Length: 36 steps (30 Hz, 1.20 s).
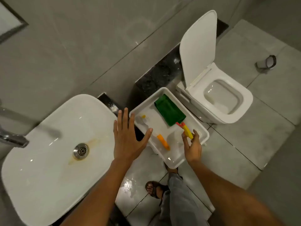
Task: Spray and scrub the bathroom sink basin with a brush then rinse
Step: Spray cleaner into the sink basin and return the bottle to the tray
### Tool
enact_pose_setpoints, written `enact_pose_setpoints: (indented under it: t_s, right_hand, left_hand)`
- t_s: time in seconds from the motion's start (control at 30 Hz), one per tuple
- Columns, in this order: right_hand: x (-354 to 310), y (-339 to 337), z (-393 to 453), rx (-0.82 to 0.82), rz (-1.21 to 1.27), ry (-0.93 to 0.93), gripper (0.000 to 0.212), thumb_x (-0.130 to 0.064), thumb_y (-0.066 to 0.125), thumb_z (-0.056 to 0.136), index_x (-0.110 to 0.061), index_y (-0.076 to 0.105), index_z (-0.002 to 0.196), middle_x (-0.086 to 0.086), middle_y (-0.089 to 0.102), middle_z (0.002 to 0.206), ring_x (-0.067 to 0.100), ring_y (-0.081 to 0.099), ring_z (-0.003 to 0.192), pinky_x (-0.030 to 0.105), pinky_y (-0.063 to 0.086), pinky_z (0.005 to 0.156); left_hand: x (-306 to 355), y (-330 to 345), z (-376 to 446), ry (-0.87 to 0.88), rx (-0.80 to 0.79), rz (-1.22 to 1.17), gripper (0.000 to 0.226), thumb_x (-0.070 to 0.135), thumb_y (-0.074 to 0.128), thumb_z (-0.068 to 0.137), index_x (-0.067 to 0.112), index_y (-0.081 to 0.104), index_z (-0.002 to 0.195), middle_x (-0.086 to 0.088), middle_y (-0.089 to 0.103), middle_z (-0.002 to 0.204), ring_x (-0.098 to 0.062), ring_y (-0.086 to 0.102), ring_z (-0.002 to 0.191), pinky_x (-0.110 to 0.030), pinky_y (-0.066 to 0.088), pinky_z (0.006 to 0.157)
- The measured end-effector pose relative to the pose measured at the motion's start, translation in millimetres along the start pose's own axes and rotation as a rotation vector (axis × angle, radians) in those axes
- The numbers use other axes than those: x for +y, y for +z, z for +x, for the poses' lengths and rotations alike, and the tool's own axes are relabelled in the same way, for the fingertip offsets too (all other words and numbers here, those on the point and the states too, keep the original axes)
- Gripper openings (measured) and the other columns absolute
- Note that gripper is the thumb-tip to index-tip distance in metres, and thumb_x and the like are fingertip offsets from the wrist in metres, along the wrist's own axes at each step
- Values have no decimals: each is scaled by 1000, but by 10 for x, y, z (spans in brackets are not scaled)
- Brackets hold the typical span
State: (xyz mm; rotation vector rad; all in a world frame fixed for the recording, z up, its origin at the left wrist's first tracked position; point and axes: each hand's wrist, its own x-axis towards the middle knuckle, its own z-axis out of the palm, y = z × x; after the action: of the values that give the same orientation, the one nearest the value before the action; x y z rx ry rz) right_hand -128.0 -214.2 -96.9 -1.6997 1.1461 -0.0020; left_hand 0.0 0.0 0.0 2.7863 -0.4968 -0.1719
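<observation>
The white sink basin (pixel 48 144) fills the left side, with a yellowish stain around its metal drain (pixel 81 151). To its right a white plastic tub (pixel 167 159) holds a brush with an orange handle (pixel 163 142), a folded green cloth (pixel 169 111) and a yellow-and-red spray head (pixel 187 130) on a pale bottle that is hard to make out. My right hand (pixel 193 148) reaches into the tub, thumb and fingers pinched around the yellow spray head. My left hand (pixel 127 137) hovers flat with fingers spread over the sink's right rim and the tub's left edge.
A chrome tap (pixel 13 140) juts in from the left. A white toilet (pixel 228 98) with its lid raised stands right of the tub. A small pale bottle with a yellow cap (pixel 143 117) lies in the tub. My sandalled foot (pixel 154 189) rests on wet floor tiles.
</observation>
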Motion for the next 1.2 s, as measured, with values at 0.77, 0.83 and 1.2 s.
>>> enact_pose_setpoints:
  t_s: [0.77, 0.83, 1.2]
  right_hand:
    - [-394, 264, 353, 15, 8, -325, 27, -28, 61, 106, -13, 68, 128, 6, 78, 104, 23, 73, 85, 37, 59, 75]
    - [-469, 266, 254, -45, 68, -410, 21, -15, 63, 105, -3, 67, 122, 19, 77, 105, 36, 74, 86, 54, 60, 74]
    - [-1118, 149, -425, -241, 214, -383, 33, -36, 68, 101, -11, 60, 121, 12, 75, 107, 25, 77, 103, 44, 69, 69]
  left_hand:
    - [43, -13, 32, -30, -17, 19, 101, 87, 44, 93, 19, 36, 166, -3, 11, 182, -22, -6, 170, -54, 4, 136]
    - [19, -1, 25, -10, -10, -18, 98, 84, 48, 94, 18, 37, 165, -4, 13, 182, -24, -4, 170, -56, 5, 136]
    - [12, -212, -267, -100, 149, -156, 83, 68, 51, 101, 12, 43, 161, -13, 25, 178, -33, 14, 168, -53, 11, 135]
